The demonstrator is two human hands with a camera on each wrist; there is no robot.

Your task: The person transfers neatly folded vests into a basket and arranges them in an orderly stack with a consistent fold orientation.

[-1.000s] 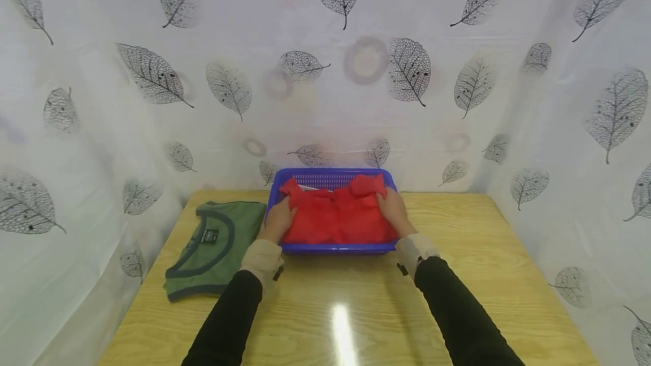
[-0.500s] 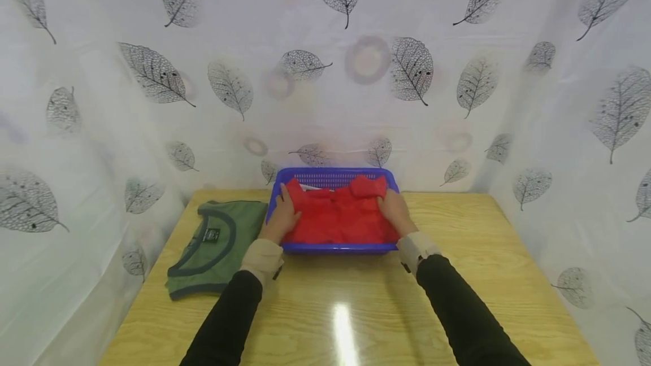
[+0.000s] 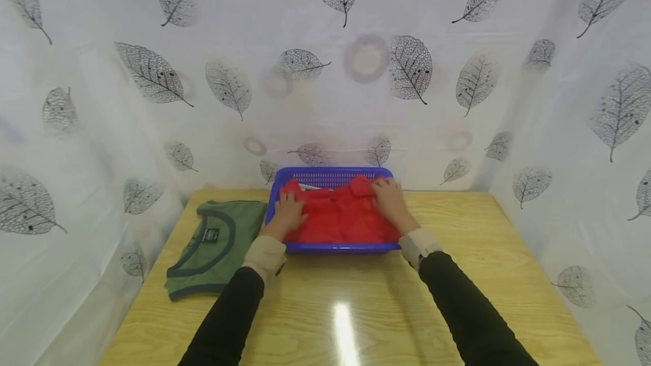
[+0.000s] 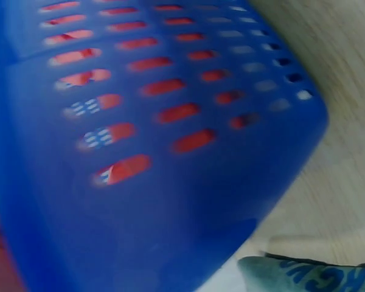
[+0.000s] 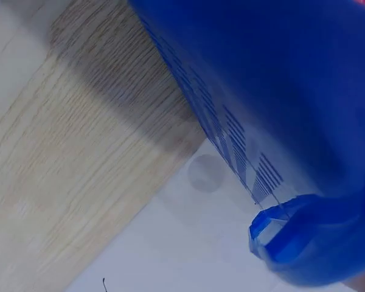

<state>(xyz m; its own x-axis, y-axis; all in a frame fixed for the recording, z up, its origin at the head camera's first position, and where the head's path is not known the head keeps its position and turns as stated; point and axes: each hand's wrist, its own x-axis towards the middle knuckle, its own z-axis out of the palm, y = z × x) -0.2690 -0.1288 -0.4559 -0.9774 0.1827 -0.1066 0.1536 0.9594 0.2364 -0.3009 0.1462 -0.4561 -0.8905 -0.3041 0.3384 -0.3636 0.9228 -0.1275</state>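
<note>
A red garment lies folded inside a blue plastic basket on the table. My left hand rests on the garment's left side with its fingers spread. On the opposite side, my right hand lies over the garment's upper right part, its fingers extended toward a bunched fold. Something white shows behind the garment near the basket's back. The left wrist view shows the slotted basket wall with red cloth behind the slots. In the right wrist view, the basket's outer side covers most of the hand.
A green garment with dark trim and a neck label lies flat to the left of the basket. The wooden table ends at a white curtain printed with leaves, which also hangs along both sides.
Both hands have let go of the red garment's side edges and spread their fingers over it. The right hand has shifted slightly inward. The basket and green garment have stayed put.
</note>
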